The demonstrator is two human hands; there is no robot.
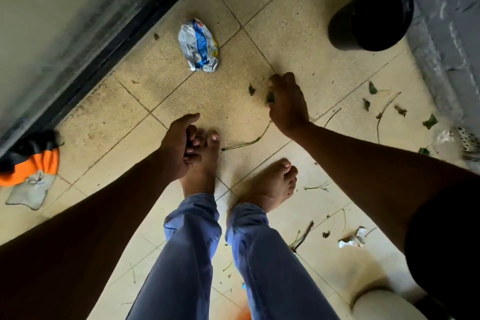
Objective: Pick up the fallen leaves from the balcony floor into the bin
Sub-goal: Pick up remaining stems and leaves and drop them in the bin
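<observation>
Two hands: right hand [285,101] grips leaves [270,97]; one bin [371,13].

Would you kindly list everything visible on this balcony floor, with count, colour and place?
bin: one, black, top right by the grey wall
wrapper: one, crumpled, silver and blue, upper centre
loose leaves: several, green, right side
stems: several, thin, centre and right
cloth: one, orange and black, left edge
paper scraps: a few, white, lower right
feet: two, bare, centre
left hand: loosely curled, apparently empty
right hand: gripping green leaves
</observation>
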